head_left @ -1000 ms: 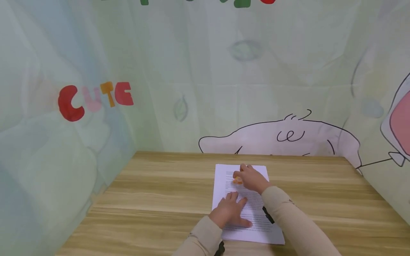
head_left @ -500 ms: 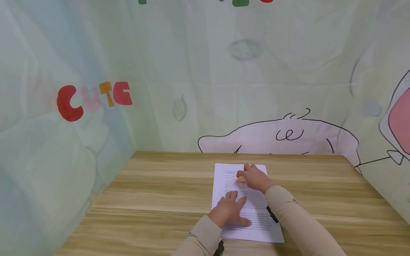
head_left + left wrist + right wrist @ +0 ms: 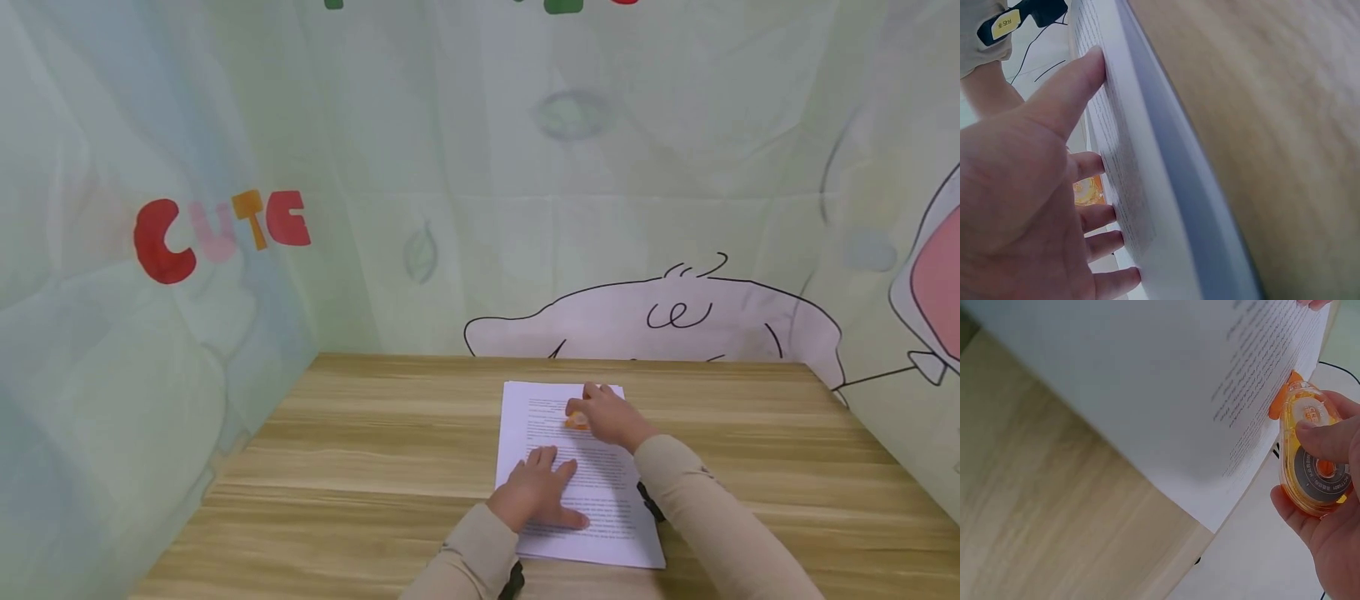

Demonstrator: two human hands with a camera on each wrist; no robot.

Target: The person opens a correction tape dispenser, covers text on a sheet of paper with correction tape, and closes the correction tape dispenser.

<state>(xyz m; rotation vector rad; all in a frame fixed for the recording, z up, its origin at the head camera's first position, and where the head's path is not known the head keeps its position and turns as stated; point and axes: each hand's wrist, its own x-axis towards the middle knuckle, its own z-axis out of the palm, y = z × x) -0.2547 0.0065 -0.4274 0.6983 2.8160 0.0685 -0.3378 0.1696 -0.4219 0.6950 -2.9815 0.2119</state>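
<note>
A stack of white printed paper (image 3: pixel 630 542) lies on the wooden table. My left hand (image 3: pixel 536 493) rests on its lower left part with fingers spread; in the left wrist view the fingertips and thumb (image 3: pixel 1094 69) touch the top sheet. Near the top of the page my right hand (image 3: pixel 611 417) grips an orange correction tape dispenser (image 3: pixel 577 420). The right wrist view shows this correction tape (image 3: pixel 1313 456) clear-cased, with my thumb (image 3: pixel 1329 439) on its side and fingers behind. Its orange tip is at the printed lines; whether it touches the paper is hard to tell.
The wooden table (image 3: pixel 360 467) extends on both sides of the paper. Behind it hangs a pale green cloth backdrop (image 3: pixel 375 167) with a cartoon outline and coloured letters. A black wrist strap (image 3: pixel 651 502) shows at the right sleeve.
My right hand has moved rightward across the upper page with the correction tape, by a small distance. The left hand stays in place on the paper.
</note>
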